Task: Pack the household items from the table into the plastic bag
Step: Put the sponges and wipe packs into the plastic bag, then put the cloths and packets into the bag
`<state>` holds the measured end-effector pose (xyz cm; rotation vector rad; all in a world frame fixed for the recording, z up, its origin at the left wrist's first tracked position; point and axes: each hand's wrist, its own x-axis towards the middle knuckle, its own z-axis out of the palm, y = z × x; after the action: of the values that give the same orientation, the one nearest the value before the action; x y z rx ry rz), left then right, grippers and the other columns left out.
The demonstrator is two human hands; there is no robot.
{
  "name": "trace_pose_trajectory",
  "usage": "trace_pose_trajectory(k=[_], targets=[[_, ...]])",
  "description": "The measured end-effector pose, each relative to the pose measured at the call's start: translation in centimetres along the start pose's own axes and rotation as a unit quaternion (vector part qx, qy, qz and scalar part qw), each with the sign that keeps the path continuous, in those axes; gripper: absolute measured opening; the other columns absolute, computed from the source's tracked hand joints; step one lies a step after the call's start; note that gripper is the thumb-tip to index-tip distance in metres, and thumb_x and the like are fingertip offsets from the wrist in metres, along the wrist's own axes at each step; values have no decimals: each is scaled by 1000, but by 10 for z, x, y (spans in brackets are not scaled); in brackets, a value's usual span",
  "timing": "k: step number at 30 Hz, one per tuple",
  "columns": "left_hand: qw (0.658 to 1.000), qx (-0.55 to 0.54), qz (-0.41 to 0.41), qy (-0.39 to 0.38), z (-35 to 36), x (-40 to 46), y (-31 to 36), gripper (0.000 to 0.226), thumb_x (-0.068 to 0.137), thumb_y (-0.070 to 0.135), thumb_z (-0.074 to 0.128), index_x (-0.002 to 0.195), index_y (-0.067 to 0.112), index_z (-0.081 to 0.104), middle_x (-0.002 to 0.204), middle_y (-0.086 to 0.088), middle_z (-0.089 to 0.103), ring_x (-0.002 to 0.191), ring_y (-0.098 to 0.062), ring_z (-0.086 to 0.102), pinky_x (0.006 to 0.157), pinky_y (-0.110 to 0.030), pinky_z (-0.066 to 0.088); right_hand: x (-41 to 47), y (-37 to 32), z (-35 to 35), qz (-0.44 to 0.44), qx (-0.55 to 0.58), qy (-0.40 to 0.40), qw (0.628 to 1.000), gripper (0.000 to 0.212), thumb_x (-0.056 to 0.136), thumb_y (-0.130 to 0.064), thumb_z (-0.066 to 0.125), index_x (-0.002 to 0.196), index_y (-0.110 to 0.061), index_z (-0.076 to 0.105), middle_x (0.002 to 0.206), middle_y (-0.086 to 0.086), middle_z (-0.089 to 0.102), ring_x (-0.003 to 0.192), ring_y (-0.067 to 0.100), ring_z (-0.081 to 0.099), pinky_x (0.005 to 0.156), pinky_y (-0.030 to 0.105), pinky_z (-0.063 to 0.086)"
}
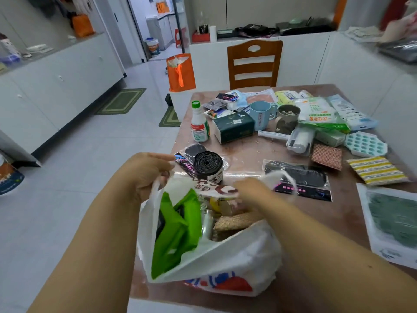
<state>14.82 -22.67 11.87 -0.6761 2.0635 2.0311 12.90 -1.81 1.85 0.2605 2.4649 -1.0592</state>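
A white plastic bag point(237, 256) stands open at the near edge of the brown table point(248, 152). My left hand point(144, 172) grips the bag's left handle and holds it up. My right hand point(252, 193) is at the bag's mouth, blurred, over a white-and-brown patterned packet point(216, 189); whether it holds the packet is unclear. Inside the bag lie a green package point(178, 231) and a brown scouring pad point(234, 221). A black roll of bin bags point(207, 164) stands just behind the bag.
Spread over the table are a green-capped bottle point(199, 123), a dark tissue pack point(233, 127), a blue cup point(261, 115), a lint roller point(297, 140), a striped cloth point(376, 170) and a green pad in packaging point(394, 220). A wooden chair point(253, 64) stands behind.
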Motion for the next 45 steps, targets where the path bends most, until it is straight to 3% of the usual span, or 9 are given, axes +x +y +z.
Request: trace_pose_trajectory(k=[10, 16, 17, 19, 21, 25, 30, 36, 45], targets=[[986, -18, 128, 103, -15, 2, 31, 24, 87, -11, 50, 79, 7, 64, 71, -12, 54, 36, -3, 47, 29, -12, 27, 4, 21, -91, 15, -169, 293, 941, 70, 91, -50, 36, 147, -12, 19, 152, 19, 24, 138, 37, 21, 108, 49, 25], [959, 265, 91, 47, 9, -2, 12, 12, 91, 13, 59, 102, 10, 64, 85, -11, 66, 52, -9, 67, 42, -21, 50, -8, 30, -84, 11, -318, 87, 944, 54, 94, -27, 37, 145, -13, 25, 138, 21, 45, 118, 39, 50, 90, 43, 44], [914, 386, 107, 60, 12, -3, 12, 17, 91, 25, 60, 106, 17, 63, 92, -8, 66, 62, -14, 69, 51, -26, 56, -10, 34, -79, -13, -302, 82, 950, 55, 93, -31, 41, 144, -17, 25, 135, 19, 50, 115, 36, 53, 87, 41, 45], [724, 636, 213, 161, 20, -4, 12, 29, 87, 44, 58, 113, 31, 62, 106, -3, 65, 94, -27, 61, 75, -37, 53, -13, 37, -72, -61, -299, 52, 951, 66, 86, -45, 52, 144, -28, 26, 134, 14, 51, 116, 32, 52, 88, 38, 44], [610, 670, 396, 151, 42, -6, 11, 30, 84, 41, 61, 112, 33, 65, 114, 0, 64, 108, -30, 49, 83, -40, 44, -14, 40, -65, -90, -392, 23, 915, 72, 74, -61, 59, 137, -35, 39, 133, 10, 45, 121, 31, 42, 93, 41, 38], [646, 662, 346, -157, 85, 3, -19, 35, 89, 37, 56, 124, 32, 56, 130, 4, 57, 116, -19, 51, 97, -40, 44, -15, 45, -67, -170, -485, 8, 858, 69, 65, -79, 53, 115, -34, 63, 128, 3, 41, 121, 26, 31, 97, 45, 27], [640, 745, 146, -122, 59, 27, -57, 46, 93, 53, 40, 130, 27, 47, 133, -5, 57, 116, -24, 54, 85, -33, 42, -28, 65, -80, -89, -361, -140, 918, 45, 77, -63, 60, 53, -26, 52, 63, -11, 52, 59, 7, 48, 53, 21, 29], [610, 758, 150, -175, 77, 18, -29, 52, 95, 58, 28, 112, 20, 60, 113, -7, 64, 102, -23, 58, 85, -34, 45, -37, 52, -90, -52, -406, -186, 893, 41, 91, -53, 50, 81, -23, 76, 82, 3, 68, 68, 16, 51, 74, 31, 41], [773, 562, 256, -147, 178, 57, 32, 31, 98, 36, 40, 93, 13, 60, 90, -8, 65, 77, -20, 60, 65, -35, 50, 12, -20, -167, -145, -7, 18, 989, 19, 95, -23, 53, 85, -12, 65, 77, 5, 73, 65, 15, 71, 55, 24, 57]])
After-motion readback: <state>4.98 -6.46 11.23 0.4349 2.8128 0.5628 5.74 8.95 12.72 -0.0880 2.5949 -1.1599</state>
